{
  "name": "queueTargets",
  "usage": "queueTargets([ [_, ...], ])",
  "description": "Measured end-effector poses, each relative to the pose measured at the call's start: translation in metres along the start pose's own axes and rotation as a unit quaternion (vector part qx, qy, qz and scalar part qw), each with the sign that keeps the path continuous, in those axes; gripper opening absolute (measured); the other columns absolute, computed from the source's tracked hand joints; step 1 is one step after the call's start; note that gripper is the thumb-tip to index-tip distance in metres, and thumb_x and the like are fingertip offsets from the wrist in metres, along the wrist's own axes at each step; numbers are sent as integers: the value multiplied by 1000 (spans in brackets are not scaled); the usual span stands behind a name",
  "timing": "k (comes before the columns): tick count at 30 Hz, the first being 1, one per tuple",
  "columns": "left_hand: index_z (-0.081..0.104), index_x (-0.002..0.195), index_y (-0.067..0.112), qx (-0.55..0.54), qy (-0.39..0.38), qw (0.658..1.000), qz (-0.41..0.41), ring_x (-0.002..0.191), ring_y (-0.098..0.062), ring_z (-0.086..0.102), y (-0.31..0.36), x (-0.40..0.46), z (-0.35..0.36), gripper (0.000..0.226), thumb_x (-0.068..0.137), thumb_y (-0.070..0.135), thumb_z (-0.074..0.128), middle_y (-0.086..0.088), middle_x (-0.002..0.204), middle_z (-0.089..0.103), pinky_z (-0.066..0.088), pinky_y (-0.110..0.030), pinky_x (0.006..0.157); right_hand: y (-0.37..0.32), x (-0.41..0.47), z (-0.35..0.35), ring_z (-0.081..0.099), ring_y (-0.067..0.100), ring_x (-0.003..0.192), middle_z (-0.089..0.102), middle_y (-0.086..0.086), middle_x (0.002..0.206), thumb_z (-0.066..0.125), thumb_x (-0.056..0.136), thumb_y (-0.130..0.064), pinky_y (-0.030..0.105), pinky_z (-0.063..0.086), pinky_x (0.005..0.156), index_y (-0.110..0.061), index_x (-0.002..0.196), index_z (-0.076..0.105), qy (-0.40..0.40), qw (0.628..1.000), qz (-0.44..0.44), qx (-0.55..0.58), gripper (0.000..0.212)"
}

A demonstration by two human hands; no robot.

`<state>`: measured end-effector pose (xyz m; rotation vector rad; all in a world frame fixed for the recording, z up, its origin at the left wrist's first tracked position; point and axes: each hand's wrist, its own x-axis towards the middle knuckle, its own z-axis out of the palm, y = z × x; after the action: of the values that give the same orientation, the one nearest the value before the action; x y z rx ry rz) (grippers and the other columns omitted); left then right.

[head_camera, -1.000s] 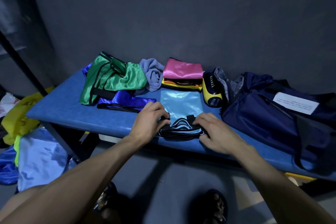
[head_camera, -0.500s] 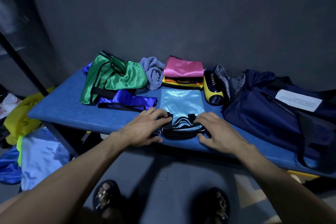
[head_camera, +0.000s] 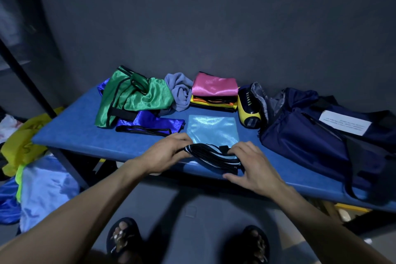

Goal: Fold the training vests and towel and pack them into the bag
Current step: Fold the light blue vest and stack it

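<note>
Two hands are on the light blue vest [head_camera: 212,133] at the near edge of the bench [head_camera: 70,135]. Left hand [head_camera: 165,154] curls its fingers round the vest's black-trimmed near end, right hand [head_camera: 255,167] pinches the other side, and that end looks lifted off the bench. Folding is the step in hand, I'd say: next comes carrying this end over the flat far half, edges kept square. Pink vest [head_camera: 214,85] tops a folded stack at the far side; green vest [head_camera: 132,96], blue vest [head_camera: 150,123] and grey towel [head_camera: 180,90] lie unfolded far left. Bag [head_camera: 304,135] sits right, nothing packed that I can see. Fingertips are buried in cloth, and the bag's mouth is too dark to read.
</note>
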<state>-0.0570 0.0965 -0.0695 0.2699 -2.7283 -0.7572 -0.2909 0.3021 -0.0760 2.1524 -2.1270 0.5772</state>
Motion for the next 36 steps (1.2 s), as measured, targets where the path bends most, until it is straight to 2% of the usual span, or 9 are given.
queueTargets([
  [5,70,101,13,-102,-27,994,-30,96,-9,59,1,-10,-6,18,101,26,57,3,100,58,46,-23,90,-1,-4,6,49,16,107,57,-11,116,68,75,-18,31,44,90,-10,108,67,46,998,-12,47,33],
  [8,59,81,32,-140,-10,988,-64,85,-6,54,5,-13,-3,23,101,40,52,13,87,50,46,-30,84,1,-6,6,52,10,110,64,-15,112,80,86,-24,22,42,93,-14,109,73,58,990,19,131,26],
  [11,61,74,39,-170,14,980,-100,82,-5,51,6,-13,3,32,104,42,52,13,82,50,45,-32,83,-4,-7,-2,56,10,106,66,-13,97,79,87,-39,19,44,88,-21,92,71,44,973,82,211,20],
  [15,56,76,7,-186,61,972,-129,72,-4,47,7,-8,12,69,94,73,45,4,77,48,40,-30,71,-12,-7,-4,54,12,93,57,2,86,66,91,-56,28,42,79,-14,86,64,24,952,172,251,42],
  [17,49,69,10,-196,86,965,-148,68,-3,42,9,-5,18,64,97,68,45,12,73,43,36,-28,66,-15,-5,-4,52,18,84,52,14,84,57,92,-61,31,39,72,-4,82,56,32,943,204,260,58],
  [21,36,65,15,-186,146,953,-187,60,-4,33,19,2,26,60,100,64,45,13,68,33,29,-29,58,-21,5,-2,51,20,73,51,17,79,55,101,-48,31,36,65,-3,81,50,55,925,261,272,50],
  [28,24,61,21,-150,173,938,-259,53,-14,26,28,26,29,58,104,53,48,9,53,23,23,-36,56,-26,29,-4,36,15,60,35,-2,64,44,107,-41,37,26,59,-15,71,36,85,899,341,260,46],
  [32,28,54,17,-101,162,932,-307,54,-31,40,31,39,27,62,105,49,45,5,47,30,29,-37,59,-21,42,-5,32,17,56,32,0,59,44,107,-41,37,23,57,-16,65,31,78,892,376,239,50],
  [36,38,57,13,-34,138,930,-339,81,-42,61,33,47,25,63,106,52,37,-6,60,49,38,-40,67,-12,52,-1,45,23,54,43,1,55,43,104,-48,35,28,54,-15,59,36,56,886,425,175,56],
])
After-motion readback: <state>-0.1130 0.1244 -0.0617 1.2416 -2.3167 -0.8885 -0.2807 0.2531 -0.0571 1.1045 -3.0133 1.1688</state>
